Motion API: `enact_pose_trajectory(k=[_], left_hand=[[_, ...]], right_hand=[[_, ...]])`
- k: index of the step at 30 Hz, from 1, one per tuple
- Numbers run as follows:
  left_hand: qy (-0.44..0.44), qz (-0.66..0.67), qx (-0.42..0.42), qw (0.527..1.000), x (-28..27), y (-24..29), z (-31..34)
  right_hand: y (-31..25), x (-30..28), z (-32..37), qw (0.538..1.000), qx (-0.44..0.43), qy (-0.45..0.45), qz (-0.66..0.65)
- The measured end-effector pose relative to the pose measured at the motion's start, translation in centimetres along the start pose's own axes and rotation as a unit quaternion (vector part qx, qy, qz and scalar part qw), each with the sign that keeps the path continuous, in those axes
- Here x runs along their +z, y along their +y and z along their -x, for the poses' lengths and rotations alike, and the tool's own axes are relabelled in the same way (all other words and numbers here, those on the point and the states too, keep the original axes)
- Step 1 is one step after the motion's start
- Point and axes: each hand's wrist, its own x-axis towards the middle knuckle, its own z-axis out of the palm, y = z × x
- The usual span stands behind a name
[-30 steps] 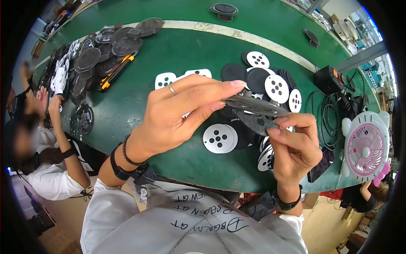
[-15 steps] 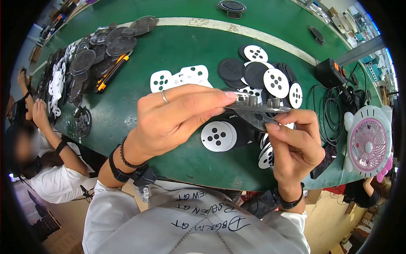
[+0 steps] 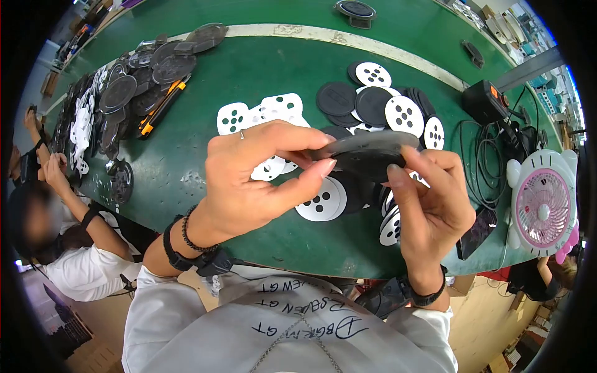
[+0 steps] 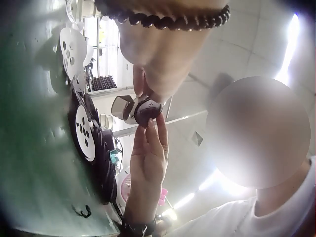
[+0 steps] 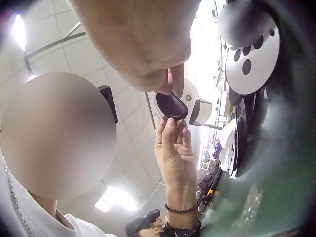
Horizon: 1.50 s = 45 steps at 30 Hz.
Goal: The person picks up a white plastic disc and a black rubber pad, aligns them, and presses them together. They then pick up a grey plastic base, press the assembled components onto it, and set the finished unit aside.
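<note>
In front of the chest, my left hand [image 3: 249,171] pinches the left edge of a clear round plastic disc [image 3: 379,140] between thumb and fingers. A thin black round pad [image 3: 367,163] lies along the disc's underside, and my right hand [image 3: 438,202] pinches both at their right edge. The pad [image 5: 172,106] looks bent in the right wrist view, with a squarish tab [image 5: 200,112] sticking out from the disc. Behind the hands lies a pile of black round pads [image 3: 373,105] and white-faced round pads with holes [image 3: 404,119].
White hole-punched sheets [image 3: 277,107] lie beyond my left hand. Farther left are stacked clear discs [image 3: 118,93] and a yellow-black cutter [image 3: 163,109]. A pink-white fan [image 3: 543,211], cables [image 3: 482,174] and a black box [image 3: 484,107] stand right. Another person sits at the left.
The clear disc has tilted, hiding the posts on its upper side. The black pad, earlier angled down away from the disc, now lies up along its underside. The right fingers have moved up over the edge.
</note>
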Motion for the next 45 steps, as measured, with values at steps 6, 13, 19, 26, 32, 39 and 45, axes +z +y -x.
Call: enact_pose_trajectory(k=[6, 13, 19, 26, 32, 39, 45], left_hand=[[0.002, 0.05, -0.048, 0.998, 0.3, 0.2, 0.2], [0.003, 0.048, -0.066, 0.997, 0.3, 0.1, 0.4], [-0.003, 0.064, -0.071, 0.995, 0.5, 0.1, 0.6], [0.016, 0.162, -0.172, 0.972, 0.9, 0.6, 0.4], [-0.022, 0.227, -0.3, 0.926, 1.7, 0.6, -0.1], [-0.009, 0.246, -0.227, 0.942, 1.4, -0.3, -2.1], [0.147, 0.323, -0.229, 0.906, 0.5, -9.8, -13.8]], right_hand=[[-0.5, 0.3, -0.3, 0.991, 0.085, 0.05, -0.089], [-0.3, 0.3, -0.4, 0.987, 0.1, 0.061, -0.111], [-0.1, 0.1, -0.4, 0.985, 0.118, 0.068, -0.108], [-0.1, 0.1, -1.2, 0.984, 0.159, 0.055, -0.054], [0.0, 0.0, -0.2, 0.965, 0.236, -0.016, -0.116], [-0.4, -0.2, -0.9, 0.987, 0.143, 0.005, -0.078], [2.5, -4.4, -2.8, 0.958, 0.084, -0.008, 0.276]])
